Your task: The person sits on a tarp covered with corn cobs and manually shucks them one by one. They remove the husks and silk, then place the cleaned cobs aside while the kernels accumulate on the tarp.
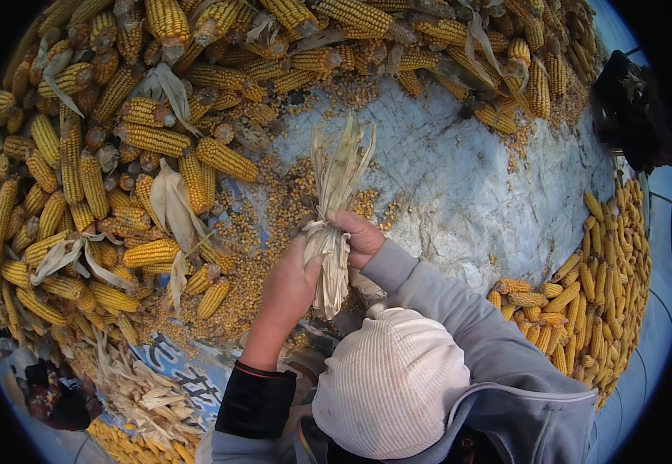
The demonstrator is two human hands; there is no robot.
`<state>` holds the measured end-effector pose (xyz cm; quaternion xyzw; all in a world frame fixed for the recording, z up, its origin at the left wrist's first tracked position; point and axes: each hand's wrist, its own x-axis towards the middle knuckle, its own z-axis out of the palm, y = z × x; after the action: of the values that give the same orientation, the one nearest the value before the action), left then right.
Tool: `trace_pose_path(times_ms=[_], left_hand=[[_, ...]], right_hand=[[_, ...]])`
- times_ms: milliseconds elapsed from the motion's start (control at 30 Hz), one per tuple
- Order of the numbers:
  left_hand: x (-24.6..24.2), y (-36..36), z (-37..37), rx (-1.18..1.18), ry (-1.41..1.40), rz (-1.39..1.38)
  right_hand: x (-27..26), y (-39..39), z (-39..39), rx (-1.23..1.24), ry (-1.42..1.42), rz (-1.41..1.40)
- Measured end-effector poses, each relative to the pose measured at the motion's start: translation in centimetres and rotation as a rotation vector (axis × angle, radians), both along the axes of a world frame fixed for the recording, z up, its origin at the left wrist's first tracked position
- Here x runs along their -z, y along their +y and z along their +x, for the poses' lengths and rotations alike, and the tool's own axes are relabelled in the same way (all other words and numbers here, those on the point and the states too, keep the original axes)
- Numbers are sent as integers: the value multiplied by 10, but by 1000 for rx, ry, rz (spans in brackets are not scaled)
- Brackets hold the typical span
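Note:
A sheaf of dry corn husks (pixel 341 174) is pinched at its middle between both hands, with its strips spreading above and below. My left hand (pixel 289 278) wraps the bundle from the left, with its thumb against the lower husks. On the other side, my right hand (pixel 362 235) grips just under the narrow waist, thumb on top. Thin strands cross the bundle at that waist. Under the hands, loose corn kernels (pixel 243 232) cover the ground sheet. The fingers behind the husks are hidden.
Husked corn cobs (pixel 156 136) are heaped along the left and far side. Another cob pile (pixel 594 301) lies at right. Loose husks (pixel 144 388) lie at lower left on a printed sheet (pixel 188 374). A white ribbed cap (pixel 394 380) fills the near foreground. Dark-clothed people appear at both edges.

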<state>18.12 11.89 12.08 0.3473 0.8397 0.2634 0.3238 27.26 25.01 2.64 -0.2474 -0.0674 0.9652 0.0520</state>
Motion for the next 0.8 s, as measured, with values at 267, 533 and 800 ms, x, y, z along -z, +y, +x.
trace_pose_path(times_ms=[267,533,800], left_hand=[[0,5,2,20,407,179],[17,11,5,163,515,80],[38,-19,1,-144,202,235]], right_hand=[[-10,-4,-4,89,-45,157],[-21,-14,-7,118,-108,268],[-6,-3,-13,337,-263,197]])
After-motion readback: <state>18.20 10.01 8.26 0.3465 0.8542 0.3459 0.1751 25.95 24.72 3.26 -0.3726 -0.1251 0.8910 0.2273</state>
